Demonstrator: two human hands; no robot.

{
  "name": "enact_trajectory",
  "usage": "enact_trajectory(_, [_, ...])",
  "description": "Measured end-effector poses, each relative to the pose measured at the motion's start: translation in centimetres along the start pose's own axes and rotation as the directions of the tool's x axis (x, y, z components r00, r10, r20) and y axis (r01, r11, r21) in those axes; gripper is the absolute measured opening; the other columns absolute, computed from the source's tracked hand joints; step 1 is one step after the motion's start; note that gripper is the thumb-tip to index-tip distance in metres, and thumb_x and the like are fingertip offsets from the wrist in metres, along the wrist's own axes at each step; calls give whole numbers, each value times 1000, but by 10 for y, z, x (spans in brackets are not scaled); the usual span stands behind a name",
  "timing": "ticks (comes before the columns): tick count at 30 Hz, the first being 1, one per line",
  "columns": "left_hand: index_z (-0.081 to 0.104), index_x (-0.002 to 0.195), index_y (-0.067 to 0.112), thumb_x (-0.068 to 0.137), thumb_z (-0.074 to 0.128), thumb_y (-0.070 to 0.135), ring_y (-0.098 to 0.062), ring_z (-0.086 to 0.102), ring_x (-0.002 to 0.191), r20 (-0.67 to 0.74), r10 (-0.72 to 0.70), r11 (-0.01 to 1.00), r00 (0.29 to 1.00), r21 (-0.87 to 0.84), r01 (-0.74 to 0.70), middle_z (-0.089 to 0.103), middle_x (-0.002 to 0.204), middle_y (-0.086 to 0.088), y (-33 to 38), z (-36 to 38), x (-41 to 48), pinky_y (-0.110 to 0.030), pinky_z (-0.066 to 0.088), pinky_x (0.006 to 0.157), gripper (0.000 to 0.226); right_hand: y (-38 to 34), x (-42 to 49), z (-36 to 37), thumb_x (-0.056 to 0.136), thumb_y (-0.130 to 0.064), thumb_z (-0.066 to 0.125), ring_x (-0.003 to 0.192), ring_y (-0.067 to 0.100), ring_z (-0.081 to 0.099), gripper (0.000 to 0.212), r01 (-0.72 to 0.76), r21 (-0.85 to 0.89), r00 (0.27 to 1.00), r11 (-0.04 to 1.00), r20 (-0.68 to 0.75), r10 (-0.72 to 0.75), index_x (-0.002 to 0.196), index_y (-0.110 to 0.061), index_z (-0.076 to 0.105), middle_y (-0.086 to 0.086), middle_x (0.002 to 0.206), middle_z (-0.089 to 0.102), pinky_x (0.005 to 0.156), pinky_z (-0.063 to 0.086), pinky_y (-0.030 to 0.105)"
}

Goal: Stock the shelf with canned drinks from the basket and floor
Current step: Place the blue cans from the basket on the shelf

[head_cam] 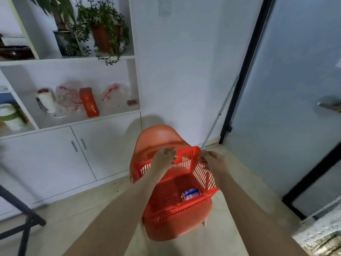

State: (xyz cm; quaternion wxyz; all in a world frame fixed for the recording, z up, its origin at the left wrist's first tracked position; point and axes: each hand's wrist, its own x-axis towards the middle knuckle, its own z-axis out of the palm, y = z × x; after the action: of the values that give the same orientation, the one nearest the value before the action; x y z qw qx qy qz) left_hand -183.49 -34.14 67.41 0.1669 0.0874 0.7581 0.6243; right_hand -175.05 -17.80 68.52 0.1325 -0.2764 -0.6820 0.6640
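A red plastic basket (166,213) sits tilted on an orange chair (156,137). One blue and white can (190,194) lies on its side on the basket floor. My left hand (163,159) grips the far rim of the basket on its left side. My right hand (212,160) grips the same far rim near the right corner. The white shelf (77,119) stands to the left; its open compartment holds a red carton (89,101), a white jug (46,100) and clear bags with red print. No cans show on the floor.
Potted plants (103,32) fill the upper shelf. Closed white cabinet doors (55,159) sit below the shelf. A dark-framed glass door (287,89) is at the right, with a thin rod leaning beside it. A black stand leg (22,218) crosses the lower left floor.
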Motion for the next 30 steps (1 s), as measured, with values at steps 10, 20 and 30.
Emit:
enact_trajectory(10, [61, 95, 10, 97, 55, 31, -13, 61, 63, -125, -245, 965, 961, 65, 254, 69, 83, -5, -85, 34, 110, -19, 47, 59, 22, 80, 155, 6, 97, -28, 58, 76, 17, 64, 18, -153, -187, 974, 970, 139, 180, 92, -13, 67, 5, 85, 70, 68, 49, 29])
enact_trajectory(20, [63, 87, 13, 95, 58, 33, -16, 59, 72, -167, -587, 799, 792, 41, 600, 67, 82, -3, -205, 102, 171, -33, 50, 70, 22, 197, 263, -14, 99, -36, 53, 90, 20, 64, 31, -416, -346, 858, 841, 158, 489, 104, -8, 65, 8, 101, 69, 68, 49, 28])
enact_trajectory(30, [61, 127, 6, 93, 59, 41, -22, 58, 117, -147, -799, 596, 583, -64, 801, 63, 125, -7, -310, 153, 204, -44, 44, 106, 49, 304, 310, 3, 101, -41, 42, 109, 22, 59, 42, -520, -527, 722, 673, 149, 675, 127, -12, 57, 2, 115, 62, 98, 48, 43])
